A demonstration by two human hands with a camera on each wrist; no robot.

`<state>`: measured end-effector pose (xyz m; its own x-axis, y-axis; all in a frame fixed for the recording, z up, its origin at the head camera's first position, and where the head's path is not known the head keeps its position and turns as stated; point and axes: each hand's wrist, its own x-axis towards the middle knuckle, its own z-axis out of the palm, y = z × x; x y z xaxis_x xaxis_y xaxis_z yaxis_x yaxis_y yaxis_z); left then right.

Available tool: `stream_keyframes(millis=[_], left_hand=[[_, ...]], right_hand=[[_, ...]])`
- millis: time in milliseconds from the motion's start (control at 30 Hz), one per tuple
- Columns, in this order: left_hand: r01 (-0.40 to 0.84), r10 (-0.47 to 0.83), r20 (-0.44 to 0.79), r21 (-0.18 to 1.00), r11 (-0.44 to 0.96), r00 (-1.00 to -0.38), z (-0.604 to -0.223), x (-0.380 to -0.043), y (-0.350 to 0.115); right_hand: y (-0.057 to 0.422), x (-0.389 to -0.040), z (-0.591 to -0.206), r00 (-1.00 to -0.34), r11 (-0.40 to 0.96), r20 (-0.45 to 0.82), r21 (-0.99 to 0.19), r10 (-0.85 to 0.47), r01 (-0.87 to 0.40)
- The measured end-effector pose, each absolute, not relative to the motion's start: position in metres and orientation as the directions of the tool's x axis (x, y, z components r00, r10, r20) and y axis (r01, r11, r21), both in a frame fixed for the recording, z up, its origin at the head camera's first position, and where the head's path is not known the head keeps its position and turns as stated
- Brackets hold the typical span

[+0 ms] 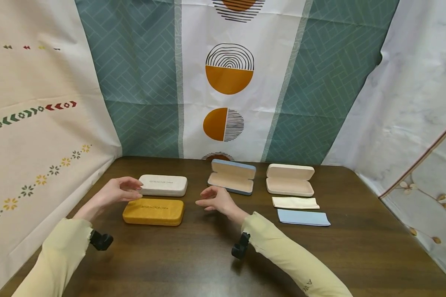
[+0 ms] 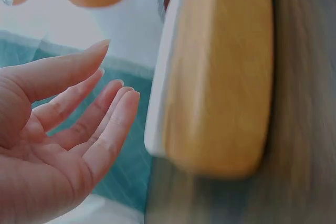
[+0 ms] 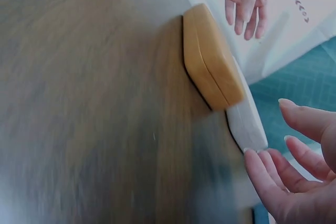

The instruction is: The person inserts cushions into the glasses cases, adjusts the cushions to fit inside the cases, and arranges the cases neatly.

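A closed white glasses case (image 1: 163, 185) lies behind a closed yellow glasses case (image 1: 153, 212) on the left of the table. Beside their left ends my left hand (image 1: 116, 194) hovers with relaxed fingers and holds nothing; the left wrist view shows its palm and loosely bent fingers (image 2: 113, 135) apart from the yellow case (image 2: 223, 77). To the right of both cases my right hand (image 1: 219, 201) is held above the table, likewise empty. In the right wrist view its thumb and fingers (image 3: 262, 177) stand spread. Behind that hand an open blue glasses case (image 1: 232, 181) is partly covered.
An open white glasses case (image 1: 290, 186) stands right of the blue one. In front of it lie a cream folded cloth (image 1: 295, 203) and a light blue folded cloth (image 1: 303, 217). The brown table (image 1: 171, 264) backs onto a patterned curtain (image 1: 145, 82).
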<state>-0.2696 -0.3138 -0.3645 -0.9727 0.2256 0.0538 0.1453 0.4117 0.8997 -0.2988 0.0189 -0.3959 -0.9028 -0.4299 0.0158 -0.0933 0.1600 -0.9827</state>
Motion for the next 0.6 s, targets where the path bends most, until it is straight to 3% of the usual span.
stream_keyframes(millis=[167, 600], left_hand=[[0.176, 0.271, 0.061, 0.888, 0.424, -0.961, -0.360, -0.278, -0.283], [0.181, 0.438, 0.038, 0.940, 0.290, -0.898, -0.352, -0.300, -0.185]], right_hand=[[0.042, -0.302, -0.395, -0.910, 0.169, 0.024, -0.980, -0.415, -0.103], [0.121, -0.309, -0.385, -0.949, 0.210, 0.033, -0.972, -0.313, -0.103]])
